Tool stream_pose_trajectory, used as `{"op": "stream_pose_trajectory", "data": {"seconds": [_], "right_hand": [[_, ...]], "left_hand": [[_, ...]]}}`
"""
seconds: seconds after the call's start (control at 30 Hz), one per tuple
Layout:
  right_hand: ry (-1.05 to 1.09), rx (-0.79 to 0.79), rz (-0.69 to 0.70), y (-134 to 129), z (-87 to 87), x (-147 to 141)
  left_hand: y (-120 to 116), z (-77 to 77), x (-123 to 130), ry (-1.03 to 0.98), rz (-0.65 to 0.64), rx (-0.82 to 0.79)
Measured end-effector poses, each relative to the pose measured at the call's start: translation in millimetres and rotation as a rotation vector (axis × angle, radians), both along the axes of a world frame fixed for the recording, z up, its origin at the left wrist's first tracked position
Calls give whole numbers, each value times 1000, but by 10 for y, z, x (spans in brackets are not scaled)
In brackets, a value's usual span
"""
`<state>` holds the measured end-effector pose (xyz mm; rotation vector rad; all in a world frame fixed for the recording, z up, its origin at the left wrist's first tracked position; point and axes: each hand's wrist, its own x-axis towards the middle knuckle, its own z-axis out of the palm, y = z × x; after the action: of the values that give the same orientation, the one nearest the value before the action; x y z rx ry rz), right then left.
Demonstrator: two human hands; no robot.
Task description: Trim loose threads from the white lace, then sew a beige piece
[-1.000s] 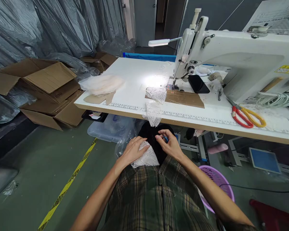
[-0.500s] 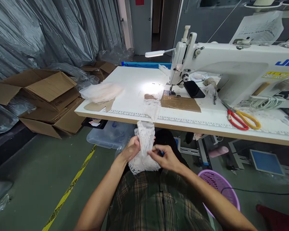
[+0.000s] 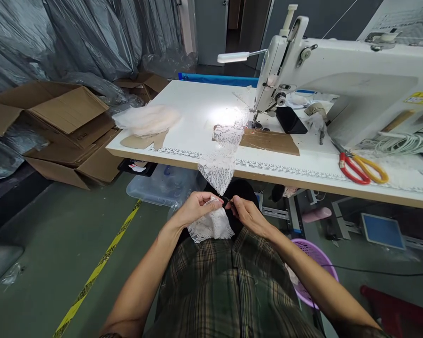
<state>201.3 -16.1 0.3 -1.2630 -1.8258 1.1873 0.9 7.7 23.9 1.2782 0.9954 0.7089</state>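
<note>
My left hand (image 3: 199, 206) is closed, pinching a piece of white lace (image 3: 213, 225) that hangs over my lap. In my closed right hand (image 3: 248, 213) are small thread snips (image 3: 227, 200), mostly hidden by the fingers. Their dark tips point left at the lace beside my left fingertips. Another length of white lace (image 3: 218, 164) drapes over the table edge and narrows to a point just above my hands. Its far end lies beside the needle area of a white sewing machine (image 3: 285, 89). Whether the two lace parts are still joined, I cannot tell.
On the white table (image 3: 193, 108) lie brown card (image 3: 271, 142), a black phone (image 3: 291, 120), red-and-yellow scissors (image 3: 361, 168) and pale sheer fabric (image 3: 148, 117). Cardboard boxes (image 3: 66, 112) stand at left. A purple basket (image 3: 320, 253) is on the floor at right.
My hands have come together at the lace, with the right hand's snips now at the left fingertips. The upper lace now spreads over the table edge. The view has tilted down slightly.
</note>
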Motion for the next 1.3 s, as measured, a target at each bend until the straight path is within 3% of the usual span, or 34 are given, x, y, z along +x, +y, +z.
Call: {"op": "stream_pose_trajectory", "data": {"seconds": [0.27,0.63,0.77,0.93,1.07,1.13,1.2,1.3], "right_hand": [[12,105,21,195,-15,-180],[-87,173,-23,120,4,-218],[-80,140,-60,96,-62,-221],[85,17,-111,67,-157,-88],[150,105,-349,194,-92,-67],[180,128,-366,294,-47,-113],[207,127,-341,376,-15,-176],[253,141,-345,392,14,-254]], "left_hand": [[-20,-10,-30,-25,-18,85],[-40,12,21,-26,21,31],[-62,1,4,12,-5,46],[-77,-222,-43,246,-7,205],[-107,-576,-60,610,39,510],[-121,-718,-69,744,8,594],[-124,-781,-76,813,-15,622],[-98,-715,-74,745,29,614]]}}
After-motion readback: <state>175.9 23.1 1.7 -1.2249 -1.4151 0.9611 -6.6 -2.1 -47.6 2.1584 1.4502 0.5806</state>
